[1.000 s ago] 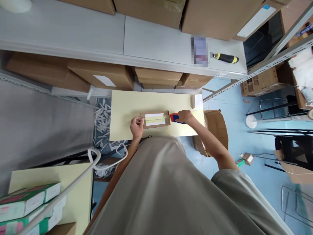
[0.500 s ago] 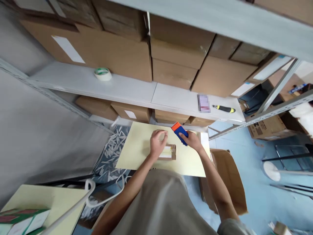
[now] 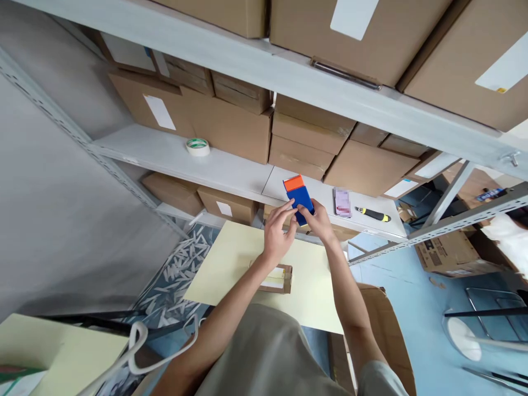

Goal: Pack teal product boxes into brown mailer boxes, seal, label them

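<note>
My right hand (image 3: 315,221) grips a blue tool with an orange end (image 3: 297,195), raised above the pale yellow table (image 3: 231,263). My left hand (image 3: 277,234) is lifted beside it, its fingertips pinching the tool's lower edge. A small flat cardboard package with a white and yellow label (image 3: 279,278) lies on the table below my forearms, with neither hand on it.
A grey metal shelf (image 3: 173,155) behind the table carries a tape roll (image 3: 197,146), a yellow and black knife (image 3: 373,214), a small printed card (image 3: 342,202) and cardboard boxes (image 3: 231,129). An open carton (image 3: 381,324) stands on the blue floor to the right. White paper strips (image 3: 175,278) litter the floor at left.
Both hands have left the package and risen toward the shelf. The right hand carried the blue tool upward and the left hand has come onto it. The view tilted upward.
</note>
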Demonstrator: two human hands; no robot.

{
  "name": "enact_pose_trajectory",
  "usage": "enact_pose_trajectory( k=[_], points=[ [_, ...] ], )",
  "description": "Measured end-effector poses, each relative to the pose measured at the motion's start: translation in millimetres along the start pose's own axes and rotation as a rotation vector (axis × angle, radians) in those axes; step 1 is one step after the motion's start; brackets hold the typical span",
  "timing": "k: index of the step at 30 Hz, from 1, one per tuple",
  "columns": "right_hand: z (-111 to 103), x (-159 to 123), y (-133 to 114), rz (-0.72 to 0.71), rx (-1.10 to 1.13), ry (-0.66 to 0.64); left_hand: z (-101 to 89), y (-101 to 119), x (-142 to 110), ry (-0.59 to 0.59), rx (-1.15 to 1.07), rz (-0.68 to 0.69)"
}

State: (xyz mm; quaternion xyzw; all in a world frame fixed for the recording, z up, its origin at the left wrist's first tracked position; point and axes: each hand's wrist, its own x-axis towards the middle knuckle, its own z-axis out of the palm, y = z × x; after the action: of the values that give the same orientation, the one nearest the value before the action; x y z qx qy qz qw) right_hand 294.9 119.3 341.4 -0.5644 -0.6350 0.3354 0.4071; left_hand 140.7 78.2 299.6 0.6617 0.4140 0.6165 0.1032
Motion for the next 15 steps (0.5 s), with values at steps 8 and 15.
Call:
enact_pose_trajectory(
  k=[8,15],
  points=[
    [3.2,-3.7,4.0,-0.003,-0.104,-0.021,6.0,-6.2,-9.9,-0.015,0.019,-0.060],
    [5.0,-0.9,0.1,-0.013,-0.227,-0.061,20.3,-3.2,-21.0,-0.008,0.026,-0.086]
  ],
)
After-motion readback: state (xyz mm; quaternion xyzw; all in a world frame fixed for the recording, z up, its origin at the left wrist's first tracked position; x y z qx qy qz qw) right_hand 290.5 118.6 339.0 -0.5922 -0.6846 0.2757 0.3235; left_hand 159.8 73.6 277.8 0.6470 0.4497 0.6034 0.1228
